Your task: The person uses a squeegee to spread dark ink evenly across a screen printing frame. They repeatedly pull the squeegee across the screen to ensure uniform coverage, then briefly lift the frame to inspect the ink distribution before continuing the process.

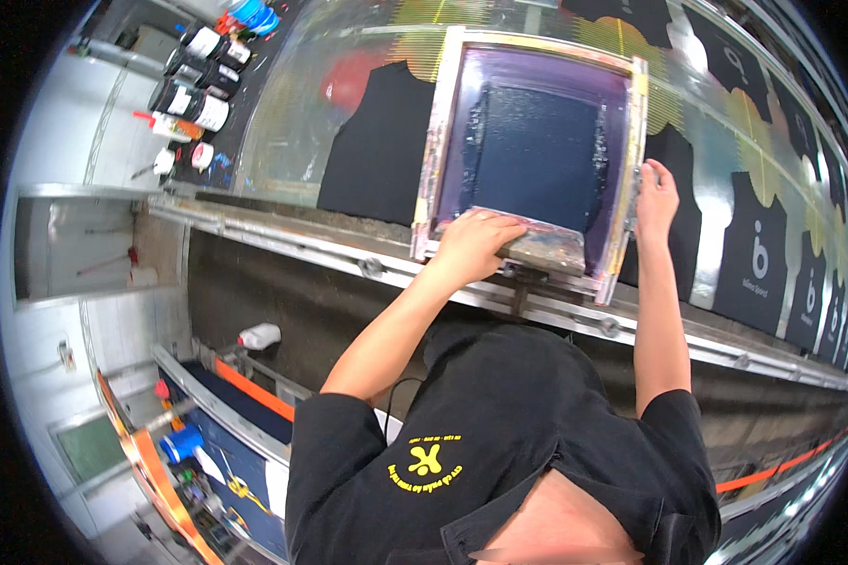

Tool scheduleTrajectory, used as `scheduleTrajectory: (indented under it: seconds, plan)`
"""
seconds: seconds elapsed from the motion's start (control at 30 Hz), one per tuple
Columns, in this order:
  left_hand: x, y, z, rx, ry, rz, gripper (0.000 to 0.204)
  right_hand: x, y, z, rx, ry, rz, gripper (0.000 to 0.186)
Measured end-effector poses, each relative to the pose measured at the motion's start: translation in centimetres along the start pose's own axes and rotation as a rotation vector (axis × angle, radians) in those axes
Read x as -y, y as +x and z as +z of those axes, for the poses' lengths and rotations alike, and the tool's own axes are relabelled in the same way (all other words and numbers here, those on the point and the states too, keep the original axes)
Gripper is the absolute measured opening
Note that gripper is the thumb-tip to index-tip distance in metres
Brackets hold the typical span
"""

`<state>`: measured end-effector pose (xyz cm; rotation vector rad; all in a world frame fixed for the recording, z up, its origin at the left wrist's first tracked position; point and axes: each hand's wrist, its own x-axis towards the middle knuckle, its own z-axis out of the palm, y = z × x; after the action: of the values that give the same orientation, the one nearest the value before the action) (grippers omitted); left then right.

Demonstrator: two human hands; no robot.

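A screen printing frame (434, 132) lies on the long table in front of me, its rim stained with ink. Dark navy ink covers the mesh (537, 151) inside, with purple margins around it. A squeegee (554, 248) with an ink-smeared edge rests across the near end of the frame. My left hand (474, 247) is closed over the left part of that squeegee. At the frame's right side, my right hand (658, 196) grips the outer edge with bent fingers. Beneath the frame, a black fabric piece (372, 141) sticks out to the left.
Black fabric panels with white prints (756, 254) run along the table to the right. Black ink jars (190, 104) and a white bottle (171, 126) stand at the far left. A metal rail (367, 266) edges the table. Behind me, a cart (231, 428) holds a blue container (181, 443).
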<state>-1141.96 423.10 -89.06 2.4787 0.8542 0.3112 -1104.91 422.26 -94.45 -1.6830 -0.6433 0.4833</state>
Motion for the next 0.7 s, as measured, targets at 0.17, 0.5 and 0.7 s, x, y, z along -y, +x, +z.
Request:
scheduleTrajectory:
  seconds: [0.17, 0.5, 0.7]
  plan:
    - [10.8, -6.0, -8.0, 0.065, 0.014, -0.087, 0.058, 1.6, -8.5, 13.9, 0.018, 0.010, 0.062, 0.029]
    - [19.1, -7.5, -15.7, 0.185, 0.052, 0.044, 0.049, 3.9, -12.5, 23.6, -0.073, -0.437, 0.149, 0.036]
    - [24.0, 4.1, -19.4, 0.237, 0.150, -0.022, 0.037, 4.7, -12.6, 24.2, -0.050, -0.484, 0.159, 0.038]
